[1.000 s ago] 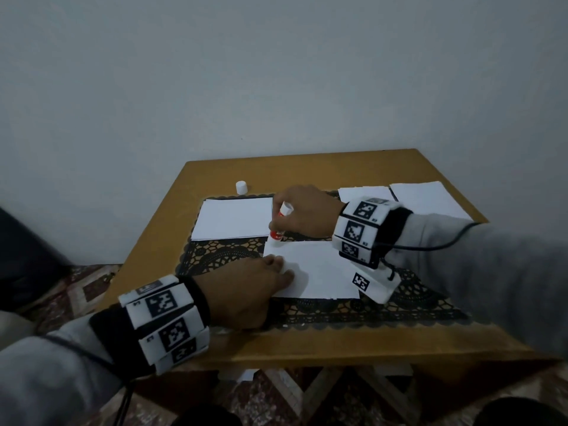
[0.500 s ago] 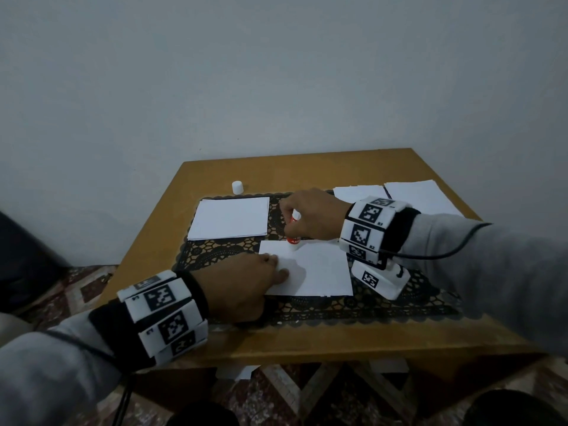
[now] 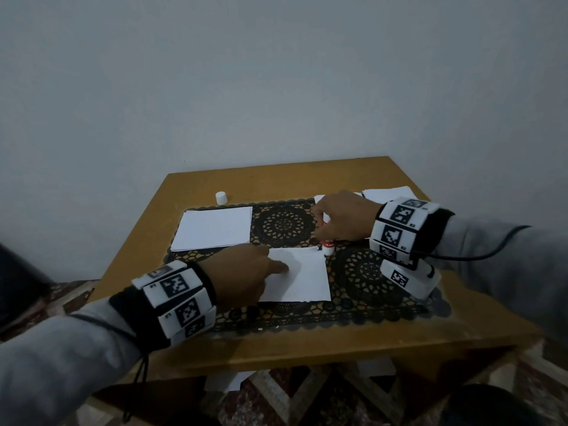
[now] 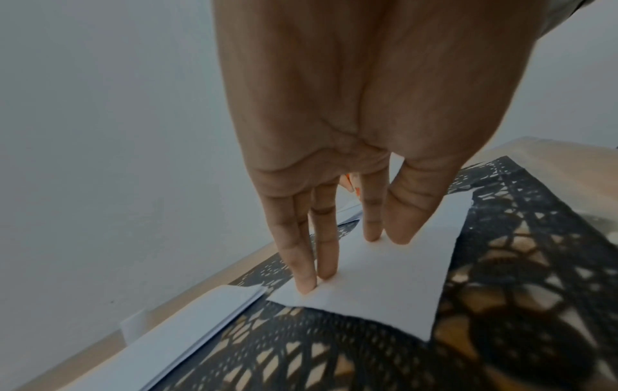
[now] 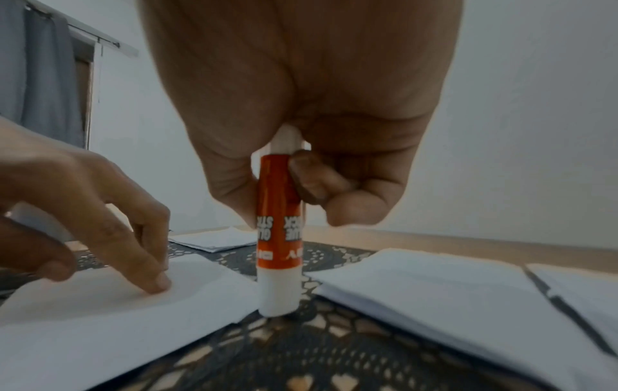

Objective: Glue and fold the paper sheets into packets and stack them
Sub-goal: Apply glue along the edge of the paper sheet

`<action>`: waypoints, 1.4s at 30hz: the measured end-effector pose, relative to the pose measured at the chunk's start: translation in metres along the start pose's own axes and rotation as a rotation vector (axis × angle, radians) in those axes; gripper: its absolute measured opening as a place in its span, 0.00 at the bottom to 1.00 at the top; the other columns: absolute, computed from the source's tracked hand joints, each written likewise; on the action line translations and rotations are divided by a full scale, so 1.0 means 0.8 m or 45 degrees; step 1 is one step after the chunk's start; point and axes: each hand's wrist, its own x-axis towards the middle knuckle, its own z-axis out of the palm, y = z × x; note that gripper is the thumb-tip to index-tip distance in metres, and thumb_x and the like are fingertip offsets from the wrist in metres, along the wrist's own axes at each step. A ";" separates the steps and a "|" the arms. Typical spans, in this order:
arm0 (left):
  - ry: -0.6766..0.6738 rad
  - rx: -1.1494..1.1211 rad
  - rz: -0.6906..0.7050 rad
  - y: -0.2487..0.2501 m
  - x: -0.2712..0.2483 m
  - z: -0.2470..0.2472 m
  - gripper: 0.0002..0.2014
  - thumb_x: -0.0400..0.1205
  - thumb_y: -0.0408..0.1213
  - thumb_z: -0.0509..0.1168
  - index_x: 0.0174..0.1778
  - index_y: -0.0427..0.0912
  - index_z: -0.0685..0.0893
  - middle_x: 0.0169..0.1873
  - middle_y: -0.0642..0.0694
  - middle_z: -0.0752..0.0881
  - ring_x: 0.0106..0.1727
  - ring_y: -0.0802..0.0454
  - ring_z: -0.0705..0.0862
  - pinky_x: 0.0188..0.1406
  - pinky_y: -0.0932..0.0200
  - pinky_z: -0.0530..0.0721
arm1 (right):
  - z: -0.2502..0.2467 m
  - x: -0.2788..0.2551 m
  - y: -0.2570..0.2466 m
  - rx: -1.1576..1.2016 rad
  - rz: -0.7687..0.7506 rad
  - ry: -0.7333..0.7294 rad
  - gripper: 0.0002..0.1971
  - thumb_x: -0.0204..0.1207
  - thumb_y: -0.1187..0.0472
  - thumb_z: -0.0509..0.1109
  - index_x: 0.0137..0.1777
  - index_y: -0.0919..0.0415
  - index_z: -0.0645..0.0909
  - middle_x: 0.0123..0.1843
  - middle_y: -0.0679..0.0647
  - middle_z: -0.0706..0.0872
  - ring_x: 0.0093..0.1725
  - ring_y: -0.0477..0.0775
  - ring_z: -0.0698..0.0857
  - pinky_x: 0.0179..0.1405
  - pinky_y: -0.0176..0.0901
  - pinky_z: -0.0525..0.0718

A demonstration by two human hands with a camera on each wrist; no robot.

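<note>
A white paper sheet (image 3: 302, 276) lies on the black lace mat (image 3: 365, 275) in the middle of the table. My left hand (image 3: 246, 272) presses it flat with straight fingers (image 4: 304, 267), seen also as the left hand (image 5: 100, 211) in the right wrist view. My right hand (image 3: 341, 216) grips a red and white glue stick (image 5: 279, 230) upright, tip down at the sheet's far right corner, touching the mat beside the sheet (image 5: 117, 317). The glue stick (image 3: 328, 245) shows just below the fist in the head view.
A stack of white sheets (image 3: 213, 227) lies at the back left, with a small white cap (image 3: 221, 198) behind it. More white papers (image 3: 387, 194) lie at the back right behind my right hand. The wooden table (image 3: 276, 179) stands against a pale wall.
My right hand has drawn the glue stick rightward along the sheet's far edge, from its left corner to its right corner. My left hand has stayed pressing the sheet.
</note>
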 end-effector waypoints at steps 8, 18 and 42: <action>-0.124 0.196 -0.004 0.007 0.020 0.005 0.33 0.85 0.47 0.55 0.82 0.64 0.45 0.68 0.35 0.67 0.66 0.38 0.73 0.57 0.48 0.81 | -0.003 -0.009 -0.011 0.117 -0.010 0.180 0.09 0.74 0.53 0.69 0.37 0.57 0.79 0.38 0.46 0.77 0.40 0.50 0.78 0.32 0.41 0.72; -0.100 0.187 -0.012 0.004 0.022 0.008 0.32 0.85 0.48 0.55 0.82 0.65 0.45 0.68 0.37 0.67 0.66 0.39 0.72 0.57 0.49 0.81 | 0.030 -0.010 -0.009 0.171 0.024 0.173 0.10 0.74 0.54 0.69 0.41 0.62 0.82 0.39 0.49 0.80 0.35 0.49 0.78 0.35 0.45 0.78; -0.144 -0.203 -0.147 -0.014 0.066 -0.016 0.39 0.67 0.58 0.76 0.69 0.48 0.69 0.63 0.45 0.74 0.62 0.46 0.72 0.58 0.49 0.76 | -0.018 -0.072 0.009 0.484 -0.051 0.020 0.12 0.74 0.54 0.72 0.32 0.58 0.82 0.36 0.48 0.84 0.35 0.60 0.86 0.27 0.47 0.86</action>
